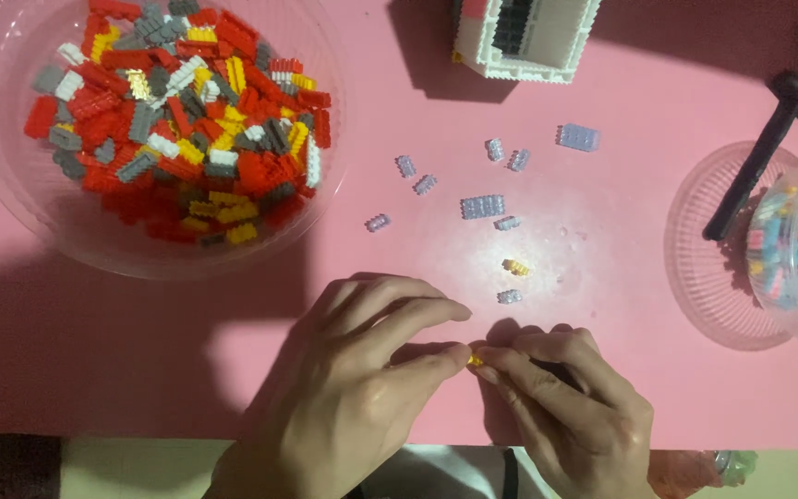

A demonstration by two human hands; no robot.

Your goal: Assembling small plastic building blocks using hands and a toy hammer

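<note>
Both hands' fingers [459, 354] pinch 1 tiny yellow brick [476, 359] between them.

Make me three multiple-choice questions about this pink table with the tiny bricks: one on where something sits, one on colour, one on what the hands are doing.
1. Where is the clear bowl of red, grey, yellow and white bricks?
A. top left
B. bottom right
C. centre

2. What colour is the tiny piece pinched between the hands?
A. green
B. yellow
C. black

3. How do the left hand and right hand stand?
A. flat and apart
B. inside the bowl
C. fingertips meeting on the piece

Answers:
1. A, the bowl fills the upper left of the pink table.
2. B, a yellow speck shows between the fingertips.
3. C, both hands close their grip on it near the table's front edge.
</note>
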